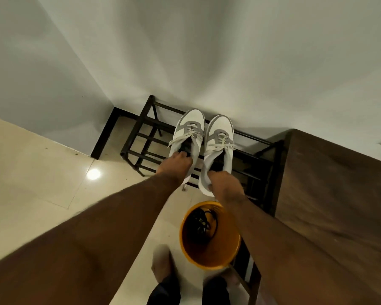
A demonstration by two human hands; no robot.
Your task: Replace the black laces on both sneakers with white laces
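Two white and grey sneakers sit side by side over the top of a black metal shoe rack (pixel 139 137), toes toward the wall. Both carry white laces tied in bows. My left hand (pixel 176 165) grips the heel opening of the left sneaker (pixel 190 124). My right hand (pixel 223 181) grips the heel of the right sneaker (pixel 221 128). Black laces (pixel 201 223) lie tangled inside an orange bucket (pixel 209 258) on the floor below my right forearm.
A dark wooden cabinet (pixel 334 183) stands right of the rack. White walls meet in a corner at the left behind the rack. Glossy cream floor tiles (pixel 42 172) spread to the left. My feet (pixel 163 263) stand near the bucket, beside a dark stool frame (pixel 251 280).
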